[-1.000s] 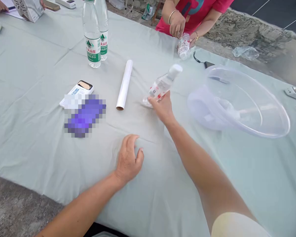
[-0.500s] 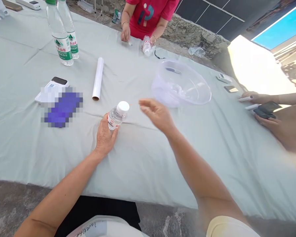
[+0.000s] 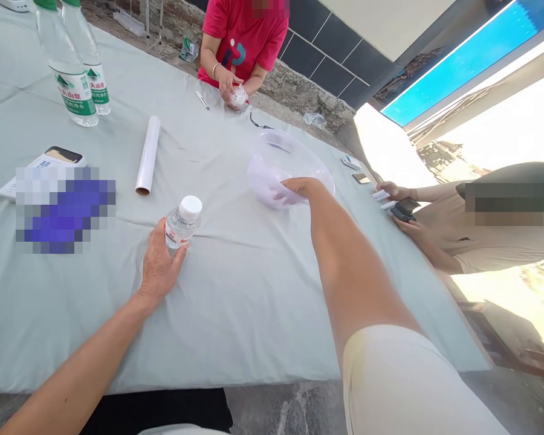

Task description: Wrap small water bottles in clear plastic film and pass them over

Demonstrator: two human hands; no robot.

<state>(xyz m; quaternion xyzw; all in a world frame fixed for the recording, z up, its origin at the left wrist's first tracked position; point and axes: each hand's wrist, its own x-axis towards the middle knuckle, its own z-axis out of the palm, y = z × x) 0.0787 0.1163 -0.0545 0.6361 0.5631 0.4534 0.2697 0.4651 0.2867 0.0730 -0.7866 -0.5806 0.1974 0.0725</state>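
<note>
My left hand (image 3: pixel 158 263) is closed around a small clear plastic bottle (image 3: pixel 178 232) with a white cap and a red-and-white label. It stands upright on the cloth, its cap on. My right hand (image 3: pixel 299 188) reaches into a translucent pale purple basin (image 3: pixel 320 163). Its fingers show dimly through the basin wall and look apart. I cannot make out anything between them. Inside the basin, near the far rim, lies a slim pen-like object (image 3: pixel 278 147).
Two tall green-capped water bottles (image 3: pixel 77 96) stand at the left. Nearby lie a white roll (image 3: pixel 148 156), a white device (image 3: pixel 40 166) and a blurred purple item (image 3: pixel 72 208). One person (image 3: pixel 242 51) across the table handles clear plastic; another person (image 3: pixel 439 226) at the right holds objects.
My right hand has moved from above the cloth into the basin. My left hand still grips the bottle. The view has shifted right, and the person opposite has put down a slim white object.
</note>
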